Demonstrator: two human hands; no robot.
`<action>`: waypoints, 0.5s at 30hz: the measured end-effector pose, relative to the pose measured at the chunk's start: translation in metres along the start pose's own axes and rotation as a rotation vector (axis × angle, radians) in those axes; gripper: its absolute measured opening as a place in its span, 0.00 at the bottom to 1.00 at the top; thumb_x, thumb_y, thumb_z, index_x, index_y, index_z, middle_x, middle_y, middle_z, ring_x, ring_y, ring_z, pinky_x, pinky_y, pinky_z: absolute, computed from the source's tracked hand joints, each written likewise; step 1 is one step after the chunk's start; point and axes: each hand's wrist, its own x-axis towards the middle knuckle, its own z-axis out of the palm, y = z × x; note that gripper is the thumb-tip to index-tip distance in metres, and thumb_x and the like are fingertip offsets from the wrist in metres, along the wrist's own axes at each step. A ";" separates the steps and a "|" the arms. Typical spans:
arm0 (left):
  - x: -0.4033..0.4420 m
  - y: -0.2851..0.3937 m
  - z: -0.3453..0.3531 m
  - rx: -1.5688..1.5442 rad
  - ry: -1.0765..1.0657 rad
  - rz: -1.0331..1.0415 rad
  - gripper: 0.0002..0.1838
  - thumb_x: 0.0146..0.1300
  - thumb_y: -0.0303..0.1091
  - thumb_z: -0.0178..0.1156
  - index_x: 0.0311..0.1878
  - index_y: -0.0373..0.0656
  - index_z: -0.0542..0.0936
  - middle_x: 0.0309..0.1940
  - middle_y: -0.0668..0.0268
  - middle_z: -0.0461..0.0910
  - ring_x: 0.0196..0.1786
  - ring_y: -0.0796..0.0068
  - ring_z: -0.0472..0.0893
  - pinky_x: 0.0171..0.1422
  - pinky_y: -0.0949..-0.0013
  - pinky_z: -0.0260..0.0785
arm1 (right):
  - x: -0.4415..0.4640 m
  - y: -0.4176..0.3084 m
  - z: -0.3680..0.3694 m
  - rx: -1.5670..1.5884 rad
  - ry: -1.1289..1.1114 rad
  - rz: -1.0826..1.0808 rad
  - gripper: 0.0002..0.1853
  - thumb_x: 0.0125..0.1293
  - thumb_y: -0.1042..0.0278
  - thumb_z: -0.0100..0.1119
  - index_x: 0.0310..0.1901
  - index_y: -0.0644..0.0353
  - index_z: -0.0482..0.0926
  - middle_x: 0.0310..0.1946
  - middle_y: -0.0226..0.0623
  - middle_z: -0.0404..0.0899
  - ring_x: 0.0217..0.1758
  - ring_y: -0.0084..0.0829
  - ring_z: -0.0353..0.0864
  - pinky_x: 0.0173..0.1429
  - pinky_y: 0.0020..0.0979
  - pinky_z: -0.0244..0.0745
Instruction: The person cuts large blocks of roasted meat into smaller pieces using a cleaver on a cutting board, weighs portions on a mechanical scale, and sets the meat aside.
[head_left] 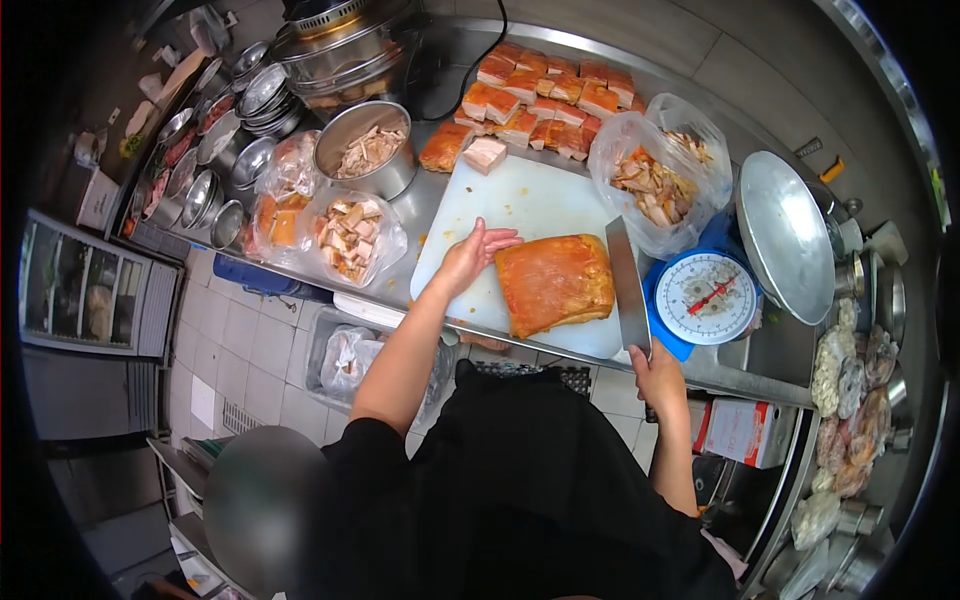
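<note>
A large slab of roast pork belly (555,285) with browned skin lies on the white cutting board (450,215). At its left edge is my left hand (480,255), fingers stretched out and gripping nothing. My right hand (657,378) is closed round the handle of a cleaver (628,290). The cleaver's wide blade stands along the right side of the slab, over the board's edge. A small pale block of pork (485,154) sits at the board's far end.
Rows of cut roast pork (550,95) lie behind the board. A blue dial scale (705,297), its metal pan (787,238) and a bag of meat scraps (655,185) stand right. Left are a steel pot (365,150) and a bag of pork cubes (352,235).
</note>
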 end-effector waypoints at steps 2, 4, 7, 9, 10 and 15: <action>0.000 -0.005 0.002 -0.017 -0.028 0.040 0.43 0.82 0.65 0.27 0.73 0.34 0.71 0.71 0.52 0.75 0.78 0.62 0.67 0.84 0.57 0.51 | -0.007 -0.022 -0.006 0.136 -0.031 0.112 0.21 0.76 0.60 0.59 0.64 0.64 0.75 0.15 0.36 0.73 0.11 0.30 0.73 0.19 0.35 0.72; 0.000 -0.005 0.003 0.004 -0.034 0.061 0.43 0.82 0.65 0.27 0.74 0.33 0.69 0.72 0.51 0.74 0.78 0.62 0.67 0.84 0.58 0.52 | -0.010 -0.027 -0.006 0.141 -0.032 0.130 0.20 0.76 0.60 0.59 0.62 0.64 0.76 0.15 0.35 0.73 0.11 0.29 0.72 0.19 0.34 0.71; 0.003 -0.005 0.001 -0.014 -0.043 0.060 0.43 0.82 0.65 0.29 0.74 0.33 0.70 0.70 0.51 0.75 0.77 0.63 0.69 0.83 0.61 0.54 | -0.010 -0.024 -0.004 0.192 -0.029 0.158 0.18 0.76 0.61 0.59 0.59 0.64 0.77 0.16 0.32 0.72 0.12 0.26 0.72 0.18 0.32 0.69; 0.005 -0.005 0.001 -0.008 -0.049 0.058 0.43 0.82 0.65 0.29 0.74 0.33 0.70 0.71 0.51 0.75 0.77 0.63 0.69 0.83 0.61 0.54 | -0.013 -0.024 -0.005 0.234 -0.023 0.174 0.17 0.76 0.61 0.59 0.58 0.64 0.77 0.16 0.31 0.72 0.12 0.25 0.71 0.18 0.31 0.68; 0.005 -0.006 0.002 -0.003 -0.049 0.053 0.43 0.82 0.65 0.29 0.74 0.33 0.70 0.71 0.52 0.75 0.77 0.63 0.69 0.83 0.61 0.54 | -0.017 -0.029 -0.010 0.262 -0.024 0.190 0.15 0.76 0.61 0.59 0.56 0.63 0.77 0.16 0.30 0.72 0.12 0.24 0.71 0.18 0.30 0.68; 0.001 -0.005 0.006 0.059 -0.036 0.060 0.41 0.83 0.63 0.29 0.73 0.33 0.71 0.70 0.52 0.75 0.77 0.63 0.69 0.83 0.61 0.54 | -0.042 -0.053 -0.025 0.259 -0.022 0.144 0.15 0.73 0.58 0.61 0.48 0.63 0.77 0.20 0.44 0.80 0.19 0.40 0.82 0.27 0.41 0.75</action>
